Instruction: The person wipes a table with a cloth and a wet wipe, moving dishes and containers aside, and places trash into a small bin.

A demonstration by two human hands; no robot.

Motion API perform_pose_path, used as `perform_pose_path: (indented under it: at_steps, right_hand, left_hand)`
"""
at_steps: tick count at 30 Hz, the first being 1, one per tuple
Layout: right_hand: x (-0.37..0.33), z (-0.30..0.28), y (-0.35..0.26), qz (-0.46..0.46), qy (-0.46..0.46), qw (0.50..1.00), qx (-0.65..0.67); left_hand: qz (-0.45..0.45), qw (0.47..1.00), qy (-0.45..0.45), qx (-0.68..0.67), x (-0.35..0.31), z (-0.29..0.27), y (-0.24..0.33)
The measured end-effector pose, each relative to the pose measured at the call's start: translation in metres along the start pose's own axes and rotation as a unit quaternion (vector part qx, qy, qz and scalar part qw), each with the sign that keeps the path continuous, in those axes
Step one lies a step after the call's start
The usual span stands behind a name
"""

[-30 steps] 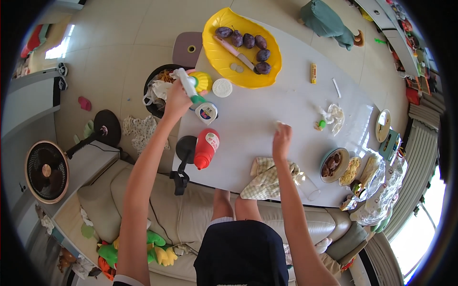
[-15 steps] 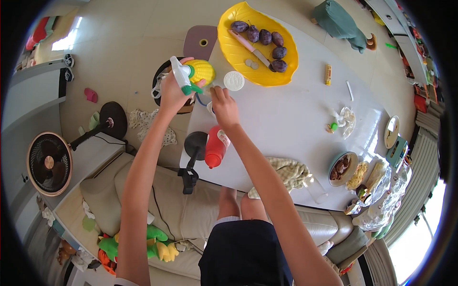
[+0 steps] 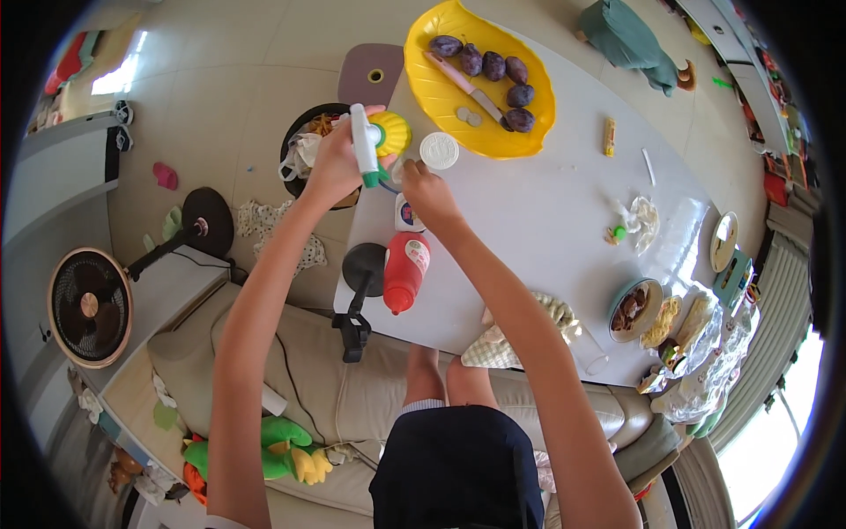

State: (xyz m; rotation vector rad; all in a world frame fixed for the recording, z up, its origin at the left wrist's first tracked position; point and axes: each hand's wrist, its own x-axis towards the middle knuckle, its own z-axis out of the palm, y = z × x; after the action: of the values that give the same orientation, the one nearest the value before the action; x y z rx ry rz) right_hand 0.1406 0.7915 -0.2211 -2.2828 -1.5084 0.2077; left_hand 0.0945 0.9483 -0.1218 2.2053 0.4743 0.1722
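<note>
My left hand (image 3: 336, 159) is wrapped round a yellow spray bottle (image 3: 394, 132) with a white and green trigger head, held tilted over the table's left edge. Close beside the bottle, my right hand (image 3: 426, 196) is closed with its fingertips pinched together; a small pale, see-through bit shows at them, too unclear to name. A white round lid (image 3: 439, 151) lies just beyond those fingers. Below the right hand stands a small white container (image 3: 408, 214), partly covered. A red squeeze bottle (image 3: 405, 275) lies nearer to me, next to a black stand (image 3: 359, 275).
A yellow leaf-shaped tray (image 3: 423, 95) with several plums and a pink-handled knife (image 3: 458, 79) is at the far side. A bin (image 3: 295, 145) stands left of the table. At right are a bowl (image 3: 648, 319), plastic bags and a checked cloth (image 3: 493, 348).
The spray bottle has turned and moved slightly right with my left hand. My right hand has shifted right and nearer to me, showing more of the white container.
</note>
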Motion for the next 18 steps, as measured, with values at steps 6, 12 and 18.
perform_pose_path:
  at_steps: [6,12,18]
  right_hand:
    - [-0.027,-0.018,0.022,0.021,-0.034,0.99,0.139]
    - [-0.053,-0.033,0.04,-0.014,0.022,0.993,0.116]
    - [-0.093,-0.05,0.062,0.207,0.017,0.978,-0.007]
  left_hand:
    - [-0.03,0.999,-0.013,0.008,0.005,0.023,0.003]
    - [0.038,0.977,0.128,0.164,-0.002,0.03,0.004]
    - [-0.022,0.94,-0.208,0.268,-0.044,0.031,0.078]
